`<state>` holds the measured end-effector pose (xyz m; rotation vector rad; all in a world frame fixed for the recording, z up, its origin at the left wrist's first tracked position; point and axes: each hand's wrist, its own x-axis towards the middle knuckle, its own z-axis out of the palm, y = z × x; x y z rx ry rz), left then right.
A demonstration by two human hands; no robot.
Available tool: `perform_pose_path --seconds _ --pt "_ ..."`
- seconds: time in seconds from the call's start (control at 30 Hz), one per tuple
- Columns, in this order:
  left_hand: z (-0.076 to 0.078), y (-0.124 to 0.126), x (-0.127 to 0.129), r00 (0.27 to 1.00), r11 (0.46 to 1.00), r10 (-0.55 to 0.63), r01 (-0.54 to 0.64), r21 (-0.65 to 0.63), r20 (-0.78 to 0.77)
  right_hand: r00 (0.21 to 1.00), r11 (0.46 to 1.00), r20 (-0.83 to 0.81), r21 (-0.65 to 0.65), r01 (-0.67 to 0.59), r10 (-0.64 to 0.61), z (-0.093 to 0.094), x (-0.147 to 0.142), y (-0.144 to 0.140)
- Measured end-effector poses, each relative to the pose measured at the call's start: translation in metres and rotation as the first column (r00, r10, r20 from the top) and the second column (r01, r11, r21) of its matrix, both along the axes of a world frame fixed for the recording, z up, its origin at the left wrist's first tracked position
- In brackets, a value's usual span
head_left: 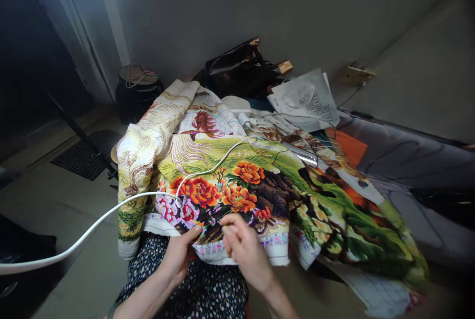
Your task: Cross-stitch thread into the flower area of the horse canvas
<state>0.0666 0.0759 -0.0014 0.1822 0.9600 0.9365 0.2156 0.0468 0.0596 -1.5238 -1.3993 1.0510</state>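
Observation:
A large cross-stitch cloth [222, 160] with orange and pink flowers, green ground and horses is spread over my lap and beyond. My left hand [180, 253] grips its near edge, thumb on top and the other fingers hidden underneath. Just right of it, my right hand [243, 247] is closed in a pinch over the stitched flowers, close above the cloth. Whatever sits between those fingertips is too small to make out. A white cable [122, 204] runs in from the left and bends across the cloth near the pink flowers.
Behind the cloth are a black bag [241, 69] and a white printed plastic bag [304, 101]. Rolled cloth [141, 160] lies at the left, with a dark round container [137, 86] behind it. A wall socket [358, 75] is at the right; a black pole [79, 133] stands left.

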Motion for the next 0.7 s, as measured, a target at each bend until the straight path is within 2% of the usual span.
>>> perform_pose_path --seconds 0.07,0.17,0.53,0.7 --pt "0.000 0.000 0.000 1.000 1.000 0.007 -0.006 0.013 -0.021 0.987 0.993 0.135 -0.092 -0.080 0.092 -0.010 -0.013 -0.004" --pt "0.000 -0.001 -0.001 0.999 0.999 0.026 -0.024 0.031 -0.042 0.960 0.994 0.268 -0.095 -0.053 0.077 -0.015 -0.021 -0.003" --pt "0.002 -0.001 0.001 0.998 0.999 0.023 -0.021 0.043 -0.057 0.911 0.996 0.407 -0.081 -0.037 0.067 -0.015 -0.023 0.004" --pt "0.002 -0.002 0.001 0.997 0.999 0.029 -0.025 0.044 -0.077 0.820 0.997 0.569 -0.075 -0.023 0.061 -0.013 -0.029 0.006"
